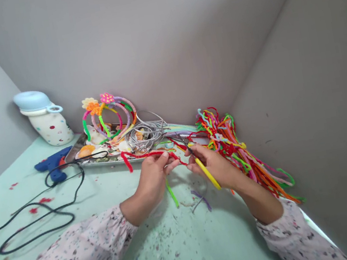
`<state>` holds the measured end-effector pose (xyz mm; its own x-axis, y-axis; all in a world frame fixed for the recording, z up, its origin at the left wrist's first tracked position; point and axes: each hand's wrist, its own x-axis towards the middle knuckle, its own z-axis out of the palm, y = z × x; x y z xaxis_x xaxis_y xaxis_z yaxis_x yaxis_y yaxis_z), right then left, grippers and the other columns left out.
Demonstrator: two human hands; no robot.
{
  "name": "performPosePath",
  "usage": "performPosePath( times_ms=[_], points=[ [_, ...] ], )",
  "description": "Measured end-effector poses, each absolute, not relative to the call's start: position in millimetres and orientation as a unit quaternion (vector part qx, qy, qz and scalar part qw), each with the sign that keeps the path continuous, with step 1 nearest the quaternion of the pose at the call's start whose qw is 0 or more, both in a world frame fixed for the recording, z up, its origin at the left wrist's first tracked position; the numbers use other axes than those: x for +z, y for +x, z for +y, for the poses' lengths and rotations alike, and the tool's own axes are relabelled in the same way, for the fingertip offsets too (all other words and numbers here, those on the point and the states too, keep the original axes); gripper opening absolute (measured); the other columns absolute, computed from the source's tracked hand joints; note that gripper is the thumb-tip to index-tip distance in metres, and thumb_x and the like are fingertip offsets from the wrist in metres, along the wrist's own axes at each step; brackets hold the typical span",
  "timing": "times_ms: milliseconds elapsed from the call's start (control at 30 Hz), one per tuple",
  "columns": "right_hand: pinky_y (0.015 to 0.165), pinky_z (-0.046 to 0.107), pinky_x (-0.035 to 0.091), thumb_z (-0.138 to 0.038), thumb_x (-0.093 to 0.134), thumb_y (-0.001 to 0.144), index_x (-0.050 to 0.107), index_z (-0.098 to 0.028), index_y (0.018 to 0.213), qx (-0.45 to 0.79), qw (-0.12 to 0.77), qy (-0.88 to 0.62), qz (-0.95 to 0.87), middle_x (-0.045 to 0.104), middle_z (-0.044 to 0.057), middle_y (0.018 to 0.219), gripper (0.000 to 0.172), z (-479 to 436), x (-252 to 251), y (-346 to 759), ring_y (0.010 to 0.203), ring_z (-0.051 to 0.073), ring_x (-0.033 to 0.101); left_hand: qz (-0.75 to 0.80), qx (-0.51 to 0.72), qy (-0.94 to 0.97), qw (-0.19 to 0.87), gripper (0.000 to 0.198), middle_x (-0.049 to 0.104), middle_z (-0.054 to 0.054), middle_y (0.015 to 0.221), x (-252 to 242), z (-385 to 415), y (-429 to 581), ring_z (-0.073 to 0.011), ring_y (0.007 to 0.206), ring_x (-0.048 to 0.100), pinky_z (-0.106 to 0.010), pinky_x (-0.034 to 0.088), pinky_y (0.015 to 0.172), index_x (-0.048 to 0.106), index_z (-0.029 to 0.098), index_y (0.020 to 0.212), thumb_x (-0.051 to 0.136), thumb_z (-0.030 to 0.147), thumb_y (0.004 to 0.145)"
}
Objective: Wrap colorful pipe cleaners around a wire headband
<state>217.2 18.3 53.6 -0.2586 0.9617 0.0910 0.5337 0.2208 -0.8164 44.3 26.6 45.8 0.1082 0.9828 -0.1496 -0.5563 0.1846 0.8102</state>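
A red pipe cleaner (144, 155) is pinched in my left hand (153, 175); one bent end hangs out to the left and a thin twisted part runs right toward my other fingers. My right hand (213, 165) holds yellow-handled scissors (207, 173), their dark blades pointing up and away, and its fingertips are close to the end of the red strand. Whether those fingertips touch the strand is too small to tell. Below my hands, a green piece (171, 193) and a purple piece (201, 200) lie on the table.
A metal tray (115, 162) holds shells, grey wire (148, 135) and flower-topped hoops (104, 115). Right of it is a pile of colourful pipe cleaners (229, 143). At the left are a blue glue gun (53, 165), its black cable (71, 216) and a white bottle (51, 126). Walls stand behind.
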Motion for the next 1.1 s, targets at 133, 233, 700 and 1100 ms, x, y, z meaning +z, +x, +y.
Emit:
performPosePath(
  times_ms=[133,233,700,1100],
  points=[
    [0.069,0.028,0.042,-0.010,0.052,0.076,0.056,-0.020,0.111,0.177,0.260,-0.530,-0.787,0.063,0.003,0.088,0.037,17.0,52.8,221.6,0.076,0.016,0.056,0.348,0.570,0.294,0.684,0.009,0.063,-0.005,0.074,50.2,25.6,43.1,-0.0128,0.073,0.061,-0.029,0.053,0.073,0.062,0.010,0.073,0.066,0.018,0.077],
    [0.069,0.029,0.043,-0.009,0.051,0.073,0.055,-0.020,0.110,0.105,0.228,-0.528,-0.811,0.063,0.004,0.090,0.039,13.1,52.0,219.8,0.078,0.018,0.057,0.335,0.577,0.294,0.684,0.009,0.065,-0.004,0.079,50.7,25.7,42.1,-0.0136,0.077,0.061,-0.030,0.053,0.075,0.063,0.011,0.075,0.068,0.019,0.075],
    [0.085,0.037,0.046,-0.009,0.050,0.070,0.050,-0.021,0.117,0.024,0.158,-0.536,-0.829,0.060,0.010,0.115,0.048,8.2,52.7,216.0,0.104,0.025,0.058,0.305,0.586,0.245,0.709,0.009,0.065,-0.002,0.077,46.7,25.2,45.0,-0.0119,0.077,0.062,-0.026,0.053,0.074,0.062,0.013,0.075,0.070,0.018,0.075],
    [0.083,0.035,0.046,-0.010,0.050,0.070,0.050,-0.022,0.116,0.015,0.158,-0.531,-0.833,0.059,0.009,0.112,0.048,7.2,53.9,216.9,0.102,0.024,0.057,0.317,0.577,0.214,0.721,0.007,0.066,-0.004,0.078,48.8,25.1,45.4,-0.0117,0.076,0.062,-0.026,0.052,0.074,0.062,0.012,0.073,0.066,0.014,0.077]
  ],
)
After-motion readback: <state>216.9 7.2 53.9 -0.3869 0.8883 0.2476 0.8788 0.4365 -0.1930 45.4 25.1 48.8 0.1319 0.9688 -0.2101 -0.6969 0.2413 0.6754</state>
